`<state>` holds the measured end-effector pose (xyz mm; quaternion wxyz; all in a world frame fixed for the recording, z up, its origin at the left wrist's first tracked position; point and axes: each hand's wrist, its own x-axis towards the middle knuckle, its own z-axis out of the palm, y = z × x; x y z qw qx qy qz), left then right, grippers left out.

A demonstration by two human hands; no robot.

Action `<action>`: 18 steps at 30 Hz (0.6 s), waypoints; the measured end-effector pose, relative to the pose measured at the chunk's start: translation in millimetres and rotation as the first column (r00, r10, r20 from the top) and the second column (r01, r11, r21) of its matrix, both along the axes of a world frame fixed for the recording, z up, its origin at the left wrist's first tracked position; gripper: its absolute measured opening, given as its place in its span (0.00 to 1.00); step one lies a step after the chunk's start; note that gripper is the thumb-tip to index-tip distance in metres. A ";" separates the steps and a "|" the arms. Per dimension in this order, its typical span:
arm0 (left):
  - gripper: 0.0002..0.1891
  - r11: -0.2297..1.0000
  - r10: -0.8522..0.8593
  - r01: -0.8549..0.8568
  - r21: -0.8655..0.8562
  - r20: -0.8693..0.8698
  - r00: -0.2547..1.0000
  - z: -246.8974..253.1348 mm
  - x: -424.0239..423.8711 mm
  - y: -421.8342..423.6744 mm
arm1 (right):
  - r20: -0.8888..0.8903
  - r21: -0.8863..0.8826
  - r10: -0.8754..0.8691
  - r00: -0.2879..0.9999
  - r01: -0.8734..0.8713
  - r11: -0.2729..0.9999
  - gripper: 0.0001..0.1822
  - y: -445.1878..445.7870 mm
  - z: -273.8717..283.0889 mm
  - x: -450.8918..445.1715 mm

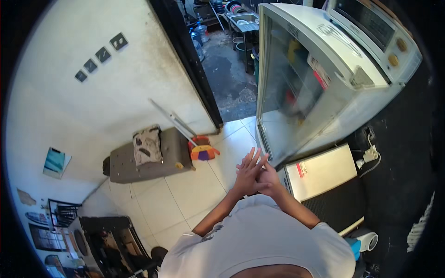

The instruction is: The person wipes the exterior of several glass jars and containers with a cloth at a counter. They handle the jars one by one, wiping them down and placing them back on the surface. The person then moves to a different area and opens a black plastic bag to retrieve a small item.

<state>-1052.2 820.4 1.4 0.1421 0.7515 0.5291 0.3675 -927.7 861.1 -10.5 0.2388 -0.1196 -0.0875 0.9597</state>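
My left hand (pixel 247 175) and my right hand (pixel 269 177) meet palm to palm in front of my chest, low in the middle of the view. Which hand lies on top is judged from the forearms: the one from the left crosses over the other. Fingers of both are spread, and neither shows an object in it. Beyond them stands a glass-door display refrigerator (pixel 295 80). A broom (pixel 203 152) with an orange and purple head leans by an orange dustpan (pixel 201 140) near the wall.
A brown padded bench (pixel 177 149) with a patterned cushion (pixel 147 145) lies at the left. The doorway shows a metal sink (pixel 245 26) and water bottles (pixel 201 31). At the right are a white-topped low appliance (pixel 321 170) and a plugged adapter (pixel 371 154); a microwave-like oven (pixel 377 31) sits on the refrigerator.
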 end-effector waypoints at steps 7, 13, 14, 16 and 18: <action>0.33 0.936 0.214 -0.138 -0.324 0.213 0.953 -4.0 -129.7 157.9 | 0.090 0.170 0.017 0.996 -0.032 0.985 0.32 167.7 36.0 -76.2; 0.16 0.890 0.249 -0.094 -0.447 0.303 0.920 -58.6 -237.0 286.7 | 0.441 0.389 -0.180 0.879 -0.007 0.921 0.16 324.2 -1.9 -155.3; 0.14 0.875 0.248 -0.112 -0.470 0.239 0.939 -67.3 -255.6 319.8 | 0.411 0.405 -0.224 0.884 0.043 0.913 0.15 360.4 -23.9 -167.4; 0.14 0.846 0.221 -0.072 -0.529 0.223 0.949 -63.2 -295.2 381.6 | 0.349 0.395 -0.301 0.887 0.152 0.906 0.13 424.8 -27.3 -201.5; 0.15 0.839 0.160 -0.025 -0.543 0.203 0.966 -40.2 -325.2 451.9 | 0.315 0.332 -0.376 0.872 0.270 0.904 0.12 483.6 -9.0 -235.4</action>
